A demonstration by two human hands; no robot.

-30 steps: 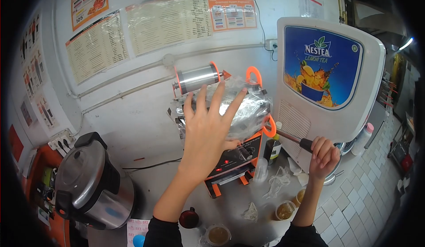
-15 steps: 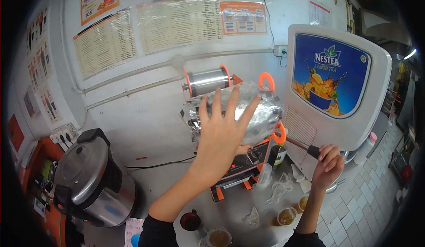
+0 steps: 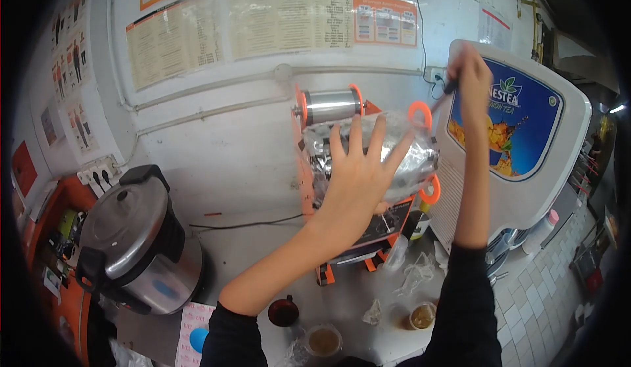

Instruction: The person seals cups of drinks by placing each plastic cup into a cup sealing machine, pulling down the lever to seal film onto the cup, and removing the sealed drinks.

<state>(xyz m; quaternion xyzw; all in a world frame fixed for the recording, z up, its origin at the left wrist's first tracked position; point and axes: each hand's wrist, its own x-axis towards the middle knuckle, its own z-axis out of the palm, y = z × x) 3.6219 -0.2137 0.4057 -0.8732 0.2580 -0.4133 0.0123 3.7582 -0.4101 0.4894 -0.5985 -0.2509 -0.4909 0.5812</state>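
Hands are apart: the left hand (image 3: 360,178) lies spread, fingers splayed, over the plastic wrapping (image 3: 419,160) on top of the orange-and-black machine (image 3: 392,221), while the right hand (image 3: 472,81), blurred, appears clamped on the black-ended lever (image 3: 450,89). The machine stands on the desk (image 3: 243,275) near the wall (image 3: 190,163). Its body looks heavy and stiff, its wrapping thin and slippery, so the lever's end seems the surest hold. The left forearm slants inward; the right arm stretches high, nearly straight.
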